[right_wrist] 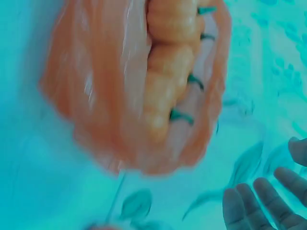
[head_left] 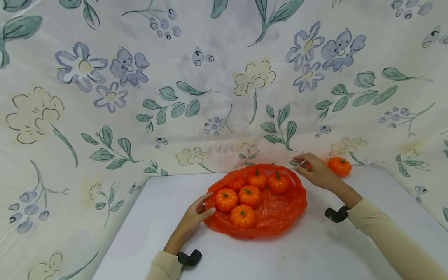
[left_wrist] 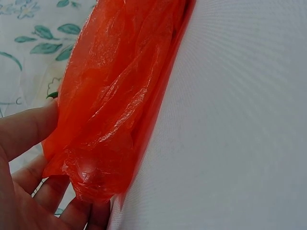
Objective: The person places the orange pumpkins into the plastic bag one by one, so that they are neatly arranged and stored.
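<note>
A red plastic bag (head_left: 280, 217) lies spread with its mouth up, holding several small orange pumpkins (head_left: 250, 195) with green stems. My left hand (head_left: 196, 212) holds the bag's left rim. In the left wrist view the thumb (left_wrist: 29, 127) lies against the bag's edge, and the other fingers curl behind the crumpled film (left_wrist: 100, 163). Just beyond the bag's right rim, my right hand (head_left: 316, 171) hovers with nothing in it. Its fingers (right_wrist: 268, 201) are stretched out in the right wrist view. Orange shows past that hand, mostly hidden by it.
One more pumpkin (head_left: 339, 167) sits at the back right of the white table (head_left: 140, 233), near the right wrist. A floral sheet (head_left: 217, 85) hangs behind the table and along its sides. Black wrist cameras (head_left: 336, 214) are strapped on both arms.
</note>
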The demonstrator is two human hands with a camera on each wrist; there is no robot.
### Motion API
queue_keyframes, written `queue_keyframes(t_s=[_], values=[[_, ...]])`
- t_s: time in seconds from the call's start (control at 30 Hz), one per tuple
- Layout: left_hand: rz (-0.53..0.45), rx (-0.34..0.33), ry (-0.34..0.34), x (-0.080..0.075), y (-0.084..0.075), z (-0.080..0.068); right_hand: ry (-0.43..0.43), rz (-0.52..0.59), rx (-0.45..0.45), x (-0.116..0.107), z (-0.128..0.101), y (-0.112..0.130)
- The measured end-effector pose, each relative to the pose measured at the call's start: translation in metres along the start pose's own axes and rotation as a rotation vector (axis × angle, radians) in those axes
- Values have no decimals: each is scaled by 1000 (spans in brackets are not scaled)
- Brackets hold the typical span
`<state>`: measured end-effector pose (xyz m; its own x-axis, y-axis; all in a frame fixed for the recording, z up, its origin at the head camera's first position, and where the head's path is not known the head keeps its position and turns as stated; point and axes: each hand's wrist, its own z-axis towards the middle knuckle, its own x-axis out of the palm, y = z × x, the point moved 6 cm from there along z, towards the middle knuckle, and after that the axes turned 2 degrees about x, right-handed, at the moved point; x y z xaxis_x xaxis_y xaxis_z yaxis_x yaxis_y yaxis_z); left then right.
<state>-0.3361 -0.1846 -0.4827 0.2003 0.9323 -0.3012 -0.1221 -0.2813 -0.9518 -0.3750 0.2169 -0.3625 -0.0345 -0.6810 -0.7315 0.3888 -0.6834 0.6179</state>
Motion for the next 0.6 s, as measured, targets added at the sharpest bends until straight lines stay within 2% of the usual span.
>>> queue_keyframes(t_s=[0.13, 0.33, 0.6], values=[[6, -3, -4, 1, 0, -1, -30, -63, 71, -20, -5, -22], [10, -6, -12, 1, 3, -1, -70, -135, 249, -48, -9, -60], [-4, 2, -8, 0, 5, 0, -164, -109, 376, -73, -18, -113]])
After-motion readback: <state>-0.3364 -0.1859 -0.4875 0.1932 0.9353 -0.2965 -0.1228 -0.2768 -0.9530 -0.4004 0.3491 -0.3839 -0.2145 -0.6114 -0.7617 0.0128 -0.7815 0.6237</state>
